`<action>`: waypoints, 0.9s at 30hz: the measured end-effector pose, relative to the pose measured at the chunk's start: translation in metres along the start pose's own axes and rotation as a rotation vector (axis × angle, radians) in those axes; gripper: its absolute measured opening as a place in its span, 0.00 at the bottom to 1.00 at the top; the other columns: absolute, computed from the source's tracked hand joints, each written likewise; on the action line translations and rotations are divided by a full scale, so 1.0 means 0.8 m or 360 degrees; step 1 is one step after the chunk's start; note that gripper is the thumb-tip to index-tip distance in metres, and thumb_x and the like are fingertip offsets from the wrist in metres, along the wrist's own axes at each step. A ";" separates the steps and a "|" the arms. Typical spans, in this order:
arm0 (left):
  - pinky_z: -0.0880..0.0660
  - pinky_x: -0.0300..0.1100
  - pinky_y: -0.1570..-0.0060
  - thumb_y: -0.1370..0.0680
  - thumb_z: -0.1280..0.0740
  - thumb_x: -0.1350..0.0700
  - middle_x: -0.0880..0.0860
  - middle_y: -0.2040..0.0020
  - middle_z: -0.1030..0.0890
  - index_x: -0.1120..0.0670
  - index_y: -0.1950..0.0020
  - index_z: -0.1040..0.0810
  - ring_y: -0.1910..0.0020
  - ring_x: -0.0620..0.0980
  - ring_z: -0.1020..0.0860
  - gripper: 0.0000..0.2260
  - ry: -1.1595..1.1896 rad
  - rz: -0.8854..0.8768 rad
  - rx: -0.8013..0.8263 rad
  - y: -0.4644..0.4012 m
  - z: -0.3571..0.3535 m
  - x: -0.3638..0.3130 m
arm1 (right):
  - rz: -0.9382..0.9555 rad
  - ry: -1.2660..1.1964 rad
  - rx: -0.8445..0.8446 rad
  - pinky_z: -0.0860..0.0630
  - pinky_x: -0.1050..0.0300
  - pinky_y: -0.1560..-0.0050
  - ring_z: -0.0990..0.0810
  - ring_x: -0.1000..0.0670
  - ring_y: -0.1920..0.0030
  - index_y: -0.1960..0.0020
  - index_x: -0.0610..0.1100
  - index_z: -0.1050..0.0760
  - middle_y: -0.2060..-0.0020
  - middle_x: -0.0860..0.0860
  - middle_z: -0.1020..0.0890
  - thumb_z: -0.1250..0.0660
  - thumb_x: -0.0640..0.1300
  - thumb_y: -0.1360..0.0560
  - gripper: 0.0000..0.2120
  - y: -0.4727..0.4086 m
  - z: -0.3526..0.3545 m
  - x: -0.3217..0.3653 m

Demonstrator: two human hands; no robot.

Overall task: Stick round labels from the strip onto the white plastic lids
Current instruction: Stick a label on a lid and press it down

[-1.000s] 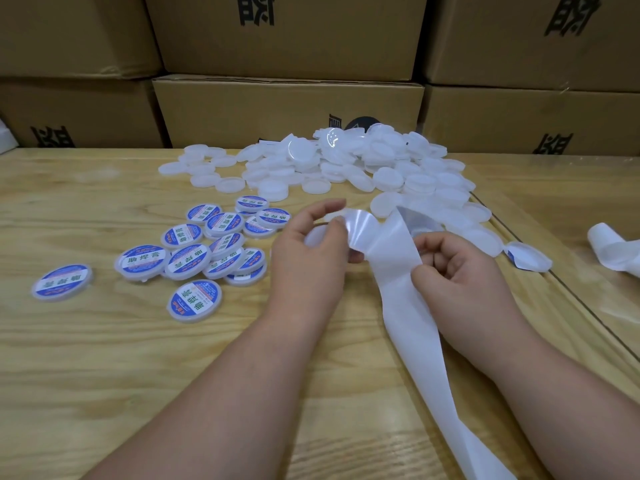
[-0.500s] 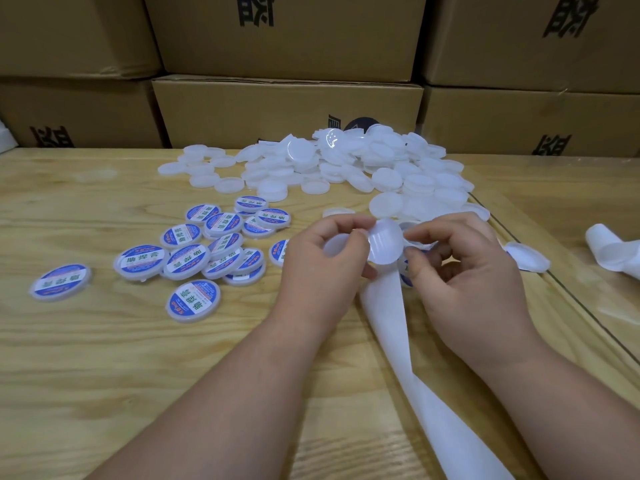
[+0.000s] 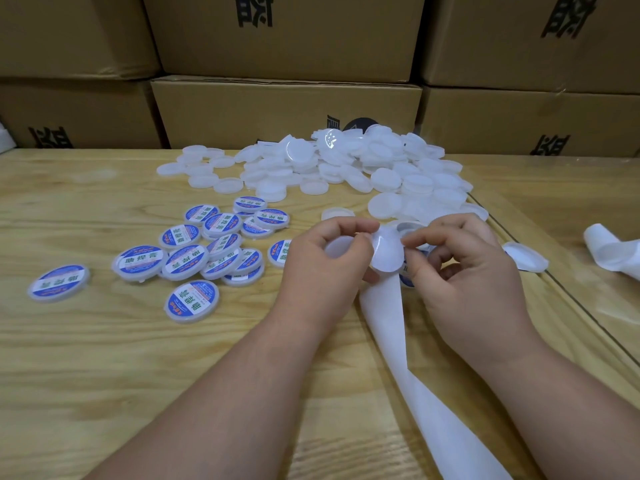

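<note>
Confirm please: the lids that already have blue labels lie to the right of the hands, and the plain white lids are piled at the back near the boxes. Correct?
Not quite. The head view shows the labelled lids lying left of the hands, not right. The plain white lids are indeed piled at the back near the boxes.

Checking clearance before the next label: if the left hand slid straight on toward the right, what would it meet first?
Likely the right hand, already almost touching across the round label; depth is unclear.

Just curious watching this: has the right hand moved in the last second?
Yes. The right hand has moved up toward the unlabelled lid pile, closer to the left hand.
</note>
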State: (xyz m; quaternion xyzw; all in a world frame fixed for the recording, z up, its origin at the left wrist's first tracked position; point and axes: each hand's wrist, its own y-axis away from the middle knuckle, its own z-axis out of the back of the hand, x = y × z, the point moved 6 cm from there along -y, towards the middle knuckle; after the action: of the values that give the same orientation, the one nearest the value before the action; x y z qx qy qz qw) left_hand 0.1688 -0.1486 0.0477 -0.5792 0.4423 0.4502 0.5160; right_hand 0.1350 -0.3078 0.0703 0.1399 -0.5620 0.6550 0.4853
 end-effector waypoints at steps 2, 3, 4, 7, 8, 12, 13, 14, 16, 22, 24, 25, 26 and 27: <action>0.18 0.47 0.59 0.25 0.32 0.58 0.45 0.58 0.14 0.43 0.58 0.15 0.68 0.53 0.16 0.10 0.0007 0.0007 -0.0003 0.000 0.000 0.001 | -0.0016 0.0005 -0.0007 0.29 0.71 0.63 0.22 0.52 0.63 0.58 0.59 0.20 0.53 0.59 0.24 0.25 0.39 0.27 0.14 -0.001 0.001 -0.001; 0.18 0.48 0.59 0.26 0.32 0.57 0.45 0.57 0.14 0.43 0.58 0.15 0.68 0.53 0.16 0.09 0.0011 0.0012 -0.0003 -0.001 0.001 0.001 | -0.0012 0.0013 -0.0011 0.29 0.71 0.63 0.22 0.53 0.62 0.58 0.60 0.20 0.53 0.59 0.24 0.26 0.38 0.27 0.15 -0.001 0.001 -0.001; 0.18 0.49 0.58 0.26 0.32 0.56 0.45 0.57 0.14 0.43 0.58 0.15 0.68 0.53 0.16 0.09 0.0013 0.0017 -0.0001 -0.001 0.001 0.001 | 0.0000 0.0024 -0.0017 0.28 0.71 0.62 0.22 0.55 0.61 0.57 0.60 0.21 0.54 0.59 0.24 0.27 0.37 0.27 0.16 -0.001 0.002 0.000; 0.18 0.49 0.58 0.27 0.33 0.55 0.43 0.57 0.15 0.43 0.57 0.15 0.68 0.52 0.16 0.08 0.0004 0.0026 0.0007 -0.001 0.001 0.002 | 0.0073 0.0058 -0.0024 0.29 0.72 0.62 0.24 0.60 0.56 0.53 0.60 0.23 0.53 0.53 0.23 0.29 0.33 0.26 0.20 0.000 0.002 0.006; 0.18 0.47 0.59 0.27 0.33 0.54 0.42 0.57 0.15 0.43 0.57 0.15 0.69 0.51 0.16 0.08 -0.0002 0.0025 0.0009 -0.001 0.001 0.002 | 0.0097 0.0042 -0.0010 0.29 0.72 0.62 0.24 0.60 0.56 0.52 0.59 0.23 0.52 0.52 0.23 0.29 0.32 0.26 0.20 0.001 0.002 0.007; 0.17 0.53 0.56 0.27 0.32 0.55 0.43 0.58 0.15 0.44 0.57 0.15 0.68 0.52 0.16 0.08 -0.0009 0.0022 0.0013 -0.001 0.001 0.002 | 0.0086 -0.0016 0.0064 0.30 0.72 0.62 0.23 0.52 0.62 0.54 0.56 0.20 0.50 0.56 0.24 0.29 0.32 0.26 0.17 0.002 -0.003 0.005; 0.17 0.54 0.55 0.27 0.32 0.55 0.44 0.57 0.14 0.44 0.57 0.14 0.68 0.52 0.16 0.08 -0.0002 0.0021 0.0007 -0.001 0.001 0.002 | 0.0071 -0.0010 0.0061 0.30 0.72 0.63 0.23 0.52 0.63 0.55 0.56 0.20 0.50 0.58 0.24 0.28 0.33 0.26 0.16 0.002 -0.003 0.004; 0.18 0.54 0.55 0.27 0.32 0.55 0.45 0.57 0.14 0.44 0.57 0.14 0.68 0.53 0.16 0.07 0.0003 0.0021 0.0000 -0.001 0.001 0.002 | 0.0057 -0.0002 0.0055 0.30 0.72 0.63 0.23 0.53 0.62 0.55 0.56 0.20 0.51 0.59 0.24 0.27 0.34 0.26 0.16 0.002 -0.002 0.004; 0.18 0.52 0.56 0.28 0.31 0.54 0.46 0.55 0.14 0.44 0.58 0.14 0.68 0.53 0.16 0.07 0.0010 0.0027 -0.0012 -0.001 0.002 0.002 | 0.0043 0.0016 0.0048 0.29 0.72 0.63 0.22 0.54 0.61 0.55 0.57 0.21 0.51 0.60 0.24 0.27 0.35 0.27 0.16 0.001 0.001 0.004; 0.18 0.48 0.59 0.26 0.32 0.57 0.44 0.57 0.14 0.45 0.58 0.14 0.69 0.52 0.16 0.09 0.0037 0.0036 -0.0013 -0.001 0.002 0.002 | -0.0021 0.0124 0.0031 0.29 0.72 0.63 0.22 0.55 0.61 0.57 0.56 0.22 0.52 0.59 0.23 0.26 0.38 0.27 0.13 0.000 0.002 -0.001; 0.18 0.46 0.61 0.25 0.32 0.58 0.44 0.56 0.14 0.45 0.58 0.14 0.69 0.52 0.17 0.10 0.0056 0.0022 -0.0014 -0.001 0.003 0.002 | -0.0046 0.0170 0.0062 0.29 0.72 0.62 0.22 0.54 0.62 0.57 0.55 0.22 0.52 0.59 0.24 0.25 0.38 0.28 0.12 0.000 0.001 -0.004; 0.18 0.46 0.60 0.25 0.32 0.57 0.43 0.56 0.15 0.44 0.58 0.14 0.70 0.52 0.17 0.09 0.0062 0.0019 -0.0012 -0.001 0.003 0.002 | -0.0052 0.0179 0.0083 0.29 0.71 0.63 0.22 0.54 0.63 0.58 0.55 0.22 0.52 0.59 0.24 0.25 0.38 0.28 0.12 0.000 0.000 -0.005; 0.18 0.47 0.59 0.25 0.32 0.57 0.43 0.56 0.15 0.44 0.58 0.14 0.70 0.52 0.17 0.09 0.0071 0.0019 -0.0009 -0.001 0.003 0.002 | -0.0050 0.0178 0.0103 0.29 0.71 0.63 0.22 0.53 0.63 0.58 0.54 0.22 0.52 0.59 0.24 0.25 0.38 0.28 0.11 0.000 0.000 -0.006; 0.18 0.48 0.59 0.24 0.32 0.58 0.43 0.57 0.15 0.45 0.58 0.15 0.70 0.51 0.17 0.09 0.0088 0.0017 -0.0004 -0.001 0.003 0.002 | -0.0039 0.0178 0.0119 0.30 0.71 0.63 0.22 0.52 0.63 0.58 0.54 0.21 0.52 0.59 0.24 0.25 0.38 0.28 0.11 0.000 -0.001 -0.006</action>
State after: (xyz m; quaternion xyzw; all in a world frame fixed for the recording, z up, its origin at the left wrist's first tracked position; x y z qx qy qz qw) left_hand 0.1702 -0.1461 0.0462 -0.5898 0.4589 0.4372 0.5004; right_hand 0.1373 -0.3097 0.0665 0.1279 -0.5073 0.6764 0.5185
